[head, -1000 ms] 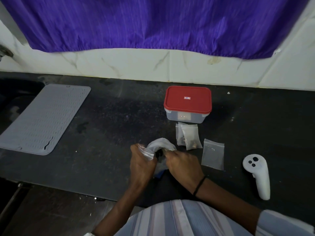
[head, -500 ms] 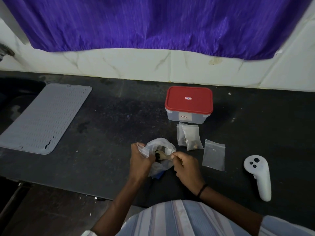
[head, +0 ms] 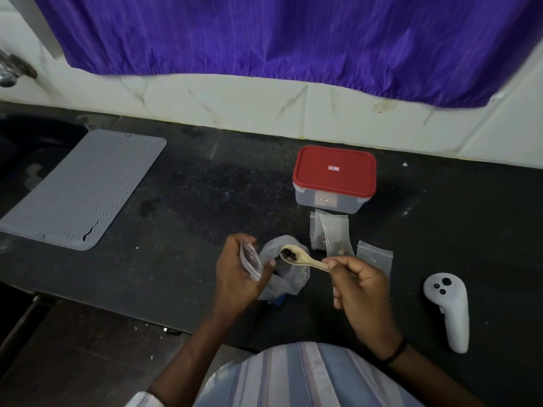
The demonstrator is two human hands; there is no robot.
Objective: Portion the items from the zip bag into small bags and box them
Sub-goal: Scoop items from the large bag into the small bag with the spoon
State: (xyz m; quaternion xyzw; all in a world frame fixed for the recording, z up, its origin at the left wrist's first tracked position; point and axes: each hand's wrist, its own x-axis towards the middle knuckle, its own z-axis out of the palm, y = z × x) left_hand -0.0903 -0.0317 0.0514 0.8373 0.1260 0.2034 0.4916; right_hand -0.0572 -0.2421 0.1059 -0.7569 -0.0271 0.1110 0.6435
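My left hand [head: 235, 274] grips a small clear bag [head: 250, 261] and also holds the rim of the large zip bag [head: 286, 274], which stands open on the black counter. My right hand [head: 360, 284] pinches the handle of a pale spoon [head: 302, 257]. Its bowl carries a few dark pieces and hovers over the zip bag's mouth. Two filled small bags [head: 330, 233] lie just beyond, in front of a clear box with a red lid [head: 335, 179]. One small empty bag [head: 374, 258] lies to the right of my right hand.
A white hand controller [head: 448, 309] lies on the counter [head: 205, 207] at the right. A grey ribbed mat [head: 85, 186] covers the left side. A purple curtain [head: 293, 33] hangs over the tiled wall behind. The counter's front edge runs just below my hands.
My right hand has drawn the spoon up out of the zip bag, loaded with dark pieces. My left hand has tilted the small bag more upright.
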